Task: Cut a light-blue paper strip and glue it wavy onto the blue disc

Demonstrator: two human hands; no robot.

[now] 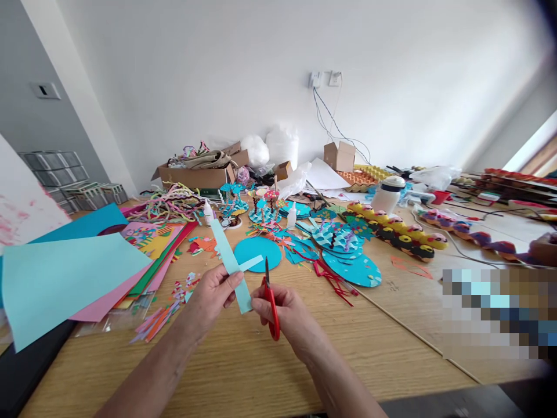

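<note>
Above the tabletop [230,371] toward its near edge, a person's left hand [217,288] is pinching a pale blue paper strip [223,247] in a closed grip, a shorter strip [253,263] crossing it, while the right hand's [285,306] curled grip is holding red scissors [271,305], blades pointing toward the far edge.

I was probably in a craft room, given my scissors [273,313] and the coloured paper [73,278] littering the wooden table [243,371].
</note>
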